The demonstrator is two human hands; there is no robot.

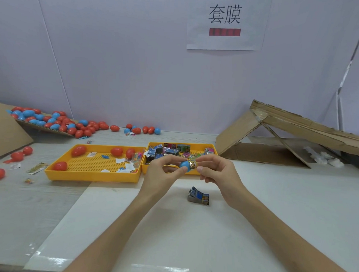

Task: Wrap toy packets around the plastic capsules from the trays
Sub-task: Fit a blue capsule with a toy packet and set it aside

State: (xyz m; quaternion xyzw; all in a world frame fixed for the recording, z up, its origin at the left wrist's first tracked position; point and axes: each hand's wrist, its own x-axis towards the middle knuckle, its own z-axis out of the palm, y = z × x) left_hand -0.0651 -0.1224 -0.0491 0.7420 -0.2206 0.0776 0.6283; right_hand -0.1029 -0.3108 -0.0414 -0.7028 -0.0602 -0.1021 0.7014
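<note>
The wrapping step is going on now. A small blue egg-shaped plastic capsule (185,165) is up in the air between both hands, just above the front edge of the right yellow plastic tray (182,144). That tray is full of toy packets.

The left hand (163,172) has a tight little grip on the bare blue end, with the thumb and fingers pinching it. The right hand (216,169) has its fingers curled around a shiny printed toy packet (193,165) that sits on the other end of the capsule. I cannot tell how far round the packet goes.

The capsule lies on its side. Its long way runs from left to right, almost flat. The blue end points to the left hand and the covered end points to the right hand. I cannot tell which end is the pointy one.

Next, I think the packet must be pushed or pulled farther toward the blue end. The left hand should hold steady, because the smooth shell could slip or spin.

More red egg-shaped plastic capsules (78,150) wait in the left yellow plastic tray (91,176). A small banded stack of printed packets (199,196) lies on the white worktop (212,228), near the hands.
</note>
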